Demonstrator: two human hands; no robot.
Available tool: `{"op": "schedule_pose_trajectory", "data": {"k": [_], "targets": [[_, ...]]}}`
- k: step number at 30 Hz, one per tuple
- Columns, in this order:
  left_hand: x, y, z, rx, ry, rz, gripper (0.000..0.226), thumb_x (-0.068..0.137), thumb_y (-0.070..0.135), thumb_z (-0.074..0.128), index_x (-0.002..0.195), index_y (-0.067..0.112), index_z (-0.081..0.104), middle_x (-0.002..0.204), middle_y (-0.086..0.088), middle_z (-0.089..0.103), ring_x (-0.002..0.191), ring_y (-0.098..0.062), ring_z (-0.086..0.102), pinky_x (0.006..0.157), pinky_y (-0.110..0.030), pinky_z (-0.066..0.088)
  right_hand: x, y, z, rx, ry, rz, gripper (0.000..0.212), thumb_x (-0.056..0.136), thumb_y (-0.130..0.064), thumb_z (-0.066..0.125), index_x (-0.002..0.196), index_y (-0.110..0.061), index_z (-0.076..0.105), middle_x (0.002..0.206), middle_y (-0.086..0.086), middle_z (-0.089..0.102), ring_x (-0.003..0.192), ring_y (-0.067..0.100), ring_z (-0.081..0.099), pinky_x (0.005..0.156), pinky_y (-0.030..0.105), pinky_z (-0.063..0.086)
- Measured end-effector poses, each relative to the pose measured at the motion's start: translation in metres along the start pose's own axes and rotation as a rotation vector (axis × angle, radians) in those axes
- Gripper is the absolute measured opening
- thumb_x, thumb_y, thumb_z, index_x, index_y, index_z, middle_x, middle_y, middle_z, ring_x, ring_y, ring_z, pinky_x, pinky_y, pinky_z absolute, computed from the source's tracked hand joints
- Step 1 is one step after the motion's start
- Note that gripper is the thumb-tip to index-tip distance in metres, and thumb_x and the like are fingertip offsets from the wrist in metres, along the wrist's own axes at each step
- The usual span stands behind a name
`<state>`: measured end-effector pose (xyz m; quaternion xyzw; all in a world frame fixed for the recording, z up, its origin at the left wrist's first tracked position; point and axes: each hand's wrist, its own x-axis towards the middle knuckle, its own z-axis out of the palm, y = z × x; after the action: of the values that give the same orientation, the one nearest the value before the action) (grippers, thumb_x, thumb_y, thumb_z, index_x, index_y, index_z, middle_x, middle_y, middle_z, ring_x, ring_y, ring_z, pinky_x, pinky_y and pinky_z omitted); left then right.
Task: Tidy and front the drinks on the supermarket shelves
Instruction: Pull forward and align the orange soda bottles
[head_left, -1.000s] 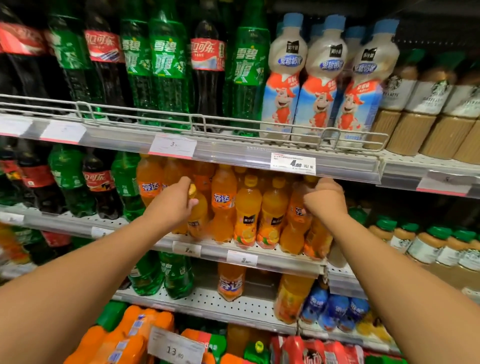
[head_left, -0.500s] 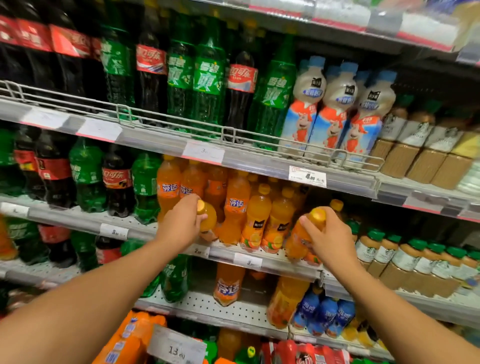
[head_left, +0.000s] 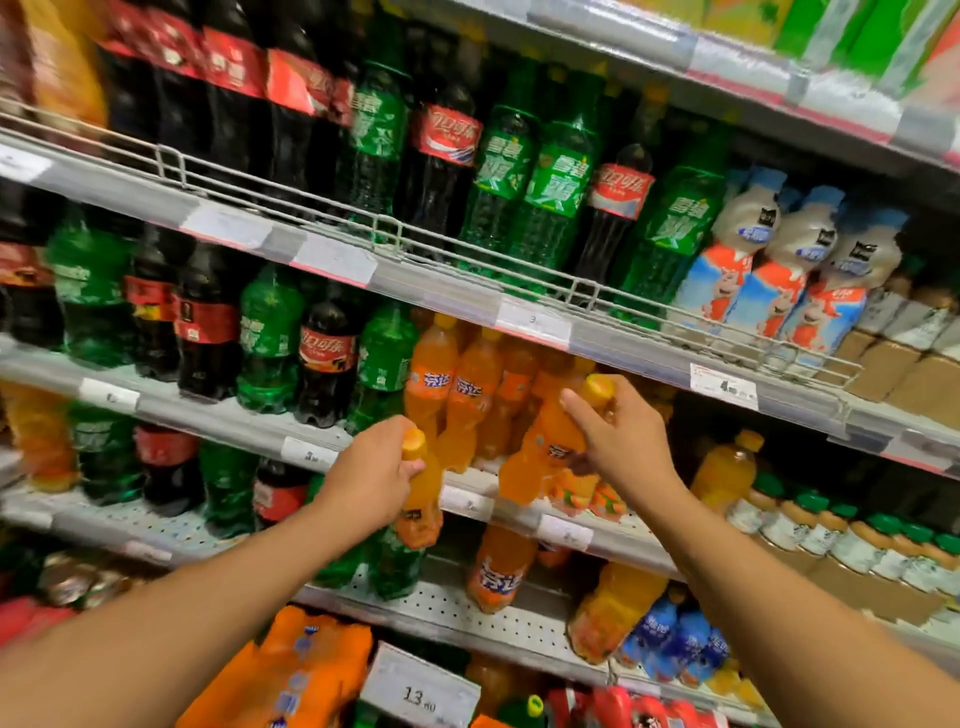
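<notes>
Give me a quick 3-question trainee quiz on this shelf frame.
1. True or false: both hands hold orange bottles.
2. What stands directly left of the orange sodas on that shelf? A) green bottle B) milk drinks C) jars
3. What colour is the cap of the bottle in the right hand?

Key
1. True: the left hand grips one bottle too.
2. A: a green bottle.
3. Yellow-orange.

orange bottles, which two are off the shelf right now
The bottle in the left hand and the tilted bottle in the right hand. Every other orange bottle stands on a shelf.
</notes>
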<state>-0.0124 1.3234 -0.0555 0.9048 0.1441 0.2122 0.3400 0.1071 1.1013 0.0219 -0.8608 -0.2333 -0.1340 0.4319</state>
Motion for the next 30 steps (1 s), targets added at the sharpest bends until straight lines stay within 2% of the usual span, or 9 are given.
{"op": "schedule_pose_trajectory", "data": {"k": [4, 9, 13, 16, 19, 22, 25, 27, 30], "targets": [[0.001, -0.017, -0.022, 0.066, -0.036, -0.019, 0.016, 0.092, 0.023, 0.062, 0.104, 0.017, 0.052, 0.096, -0.001, 0.057, 0.09, -0.024, 0.057, 0.078, -0.04, 0.048, 0.016, -0.012, 0.028, 0.01, -0.046, 0.036, 0.024, 0.085, -0.058, 0.061, 0.092, -0.036, 0.053, 0.089, -0.001, 0.067, 0.057, 0.016, 0.07, 0.049, 0.038, 0.059], [0.013, -0.028, -0.039, 0.041, -0.058, -0.02, 0.015, 0.092, 0.026, 0.063, 0.093, 0.021, 0.049, 0.088, 0.0, 0.056, 0.079, -0.019, 0.055, 0.073, -0.04, 0.05, 0.034, -0.016, 0.054, -0.002, -0.05, 0.073, 0.024, 0.089, -0.049, 0.061, 0.098, -0.029, 0.053, 0.088, -0.001, 0.063, 0.054, 0.02, 0.069, 0.052, 0.04, 0.059], [0.017, -0.035, -0.043, -0.071, -0.076, -0.03, 0.013, 0.087, 0.027, 0.069, 0.093, 0.024, 0.058, 0.089, 0.004, 0.062, 0.081, -0.015, 0.058, 0.075, -0.038, 0.051, 0.046, -0.014, 0.07, -0.191, -0.027, 0.137, 0.03, 0.089, -0.052, 0.06, 0.088, -0.024, 0.047, 0.079, -0.001, 0.059, 0.057, 0.014, 0.064, 0.039, 0.021, 0.045], [0.02, -0.039, -0.044, -0.133, -0.084, -0.049, 0.012, 0.085, 0.028, 0.071, 0.092, 0.027, 0.06, 0.089, 0.007, 0.063, 0.08, -0.012, 0.058, 0.075, -0.038, 0.052, 0.057, -0.008, 0.079, -0.23, -0.068, 0.185, 0.032, 0.092, -0.049, 0.057, 0.09, -0.018, 0.045, 0.078, 0.003, 0.062, 0.06, 0.022, 0.067, 0.048, 0.035, 0.054], [0.021, -0.04, -0.042, -0.17, -0.101, -0.066, 0.011, 0.085, 0.027, 0.071, 0.091, 0.027, 0.061, 0.089, 0.007, 0.064, 0.081, -0.012, 0.059, 0.076, -0.038, 0.052, 0.078, -0.01, 0.083, -0.269, -0.129, 0.233, 0.016, 0.096, -0.027, 0.053, 0.088, -0.015, 0.045, 0.092, 0.013, 0.063, 0.067, 0.031, 0.069, 0.066, 0.049, 0.058], [0.021, -0.037, -0.038, -0.181, -0.121, -0.075, 0.011, 0.085, 0.025, 0.071, 0.092, 0.023, 0.062, 0.089, 0.003, 0.065, 0.083, -0.017, 0.06, 0.08, -0.043, 0.053, 0.095, -0.008, 0.081, -0.263, -0.224, 0.343, 0.012, 0.093, -0.011, 0.05, 0.082, -0.01, 0.055, 0.104, 0.021, 0.064, 0.049, 0.007, 0.064, 0.048, 0.023, 0.055], [0.021, -0.036, -0.036, -0.173, -0.13, -0.089, 0.013, 0.085, 0.026, 0.071, 0.094, 0.026, 0.062, 0.091, 0.004, 0.065, 0.085, -0.018, 0.061, 0.081, -0.044, 0.053, 0.102, -0.009, 0.083, -0.175, -0.232, 0.442, 0.026, 0.094, -0.002, 0.049, 0.118, -0.007, 0.059, 0.095, 0.014, 0.062, 0.037, 0.007, 0.056, 0.036, 0.019, 0.047], [0.022, -0.035, -0.036, -0.169, -0.131, -0.089, 0.014, 0.085, 0.026, 0.071, 0.095, 0.025, 0.062, 0.093, 0.005, 0.064, 0.086, -0.017, 0.061, 0.082, -0.044, 0.052, 0.103, -0.012, 0.086, -0.184, -0.227, 0.497, 0.032, 0.096, 0.0, 0.048, 0.122, -0.019, 0.052, 0.094, 0.014, 0.058, 0.051, 0.023, 0.059, 0.047, 0.032, 0.057], [0.024, -0.032, -0.035, -0.15, -0.129, -0.086, 0.015, 0.085, 0.026, 0.072, 0.097, 0.025, 0.062, 0.093, 0.006, 0.063, 0.086, -0.016, 0.06, 0.082, -0.044, 0.053, 0.106, -0.011, 0.091, -0.323, -0.304, 0.479, 0.046, 0.094, 0.001, 0.049, 0.137, -0.014, 0.046, 0.101, 0.015, 0.058, 0.06, 0.022, 0.051, 0.04, 0.021, 0.047]]}}
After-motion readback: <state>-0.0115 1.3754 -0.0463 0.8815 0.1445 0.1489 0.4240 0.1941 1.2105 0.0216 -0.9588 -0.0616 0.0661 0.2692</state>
